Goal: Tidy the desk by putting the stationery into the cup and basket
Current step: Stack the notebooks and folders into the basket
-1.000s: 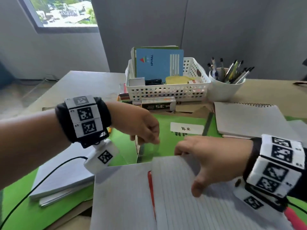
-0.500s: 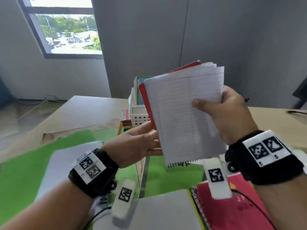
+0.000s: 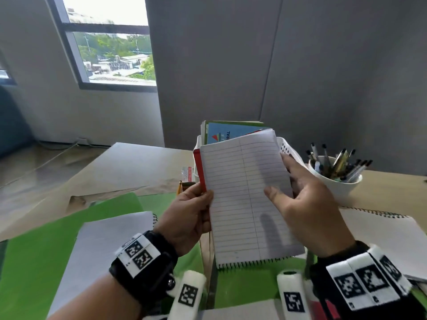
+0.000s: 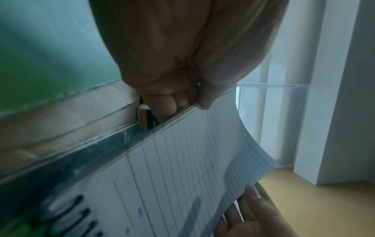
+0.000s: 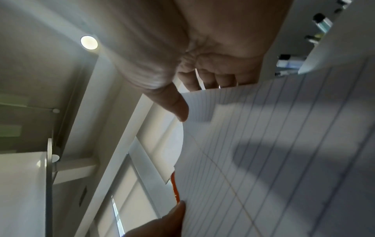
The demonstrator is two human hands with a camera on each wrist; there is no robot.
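A spiral notebook (image 3: pixel 245 195) with lined pages and a red cover is held upright above the desk, its wire binding at the bottom. My left hand (image 3: pixel 191 211) pinches its left edge by the red cover (image 4: pixel 190 105). My right hand (image 3: pixel 300 204) grips the right edge, thumb on the lined page (image 5: pixel 263 144) and fingers behind. Right behind the notebook stands the white basket (image 3: pixel 288 150) with a blue notebook (image 3: pixel 221 135) upright in it. To its right is the white cup (image 3: pixel 339 185) full of pens.
On the green mat (image 3: pixel 34 250) lie a white notebook (image 3: pixel 104 245) at the left and another spiral notebook (image 3: pixel 381 234) at the right. A red book (image 3: pixel 328 308) shows at the bottom edge. Small boxes (image 3: pixel 188 175) sit left of the basket.
Both hands have lifted the notebook off the desk and turned it upright. Since half a second ago it has come lower and nearer the basket, and my left hand now pinches its edge.
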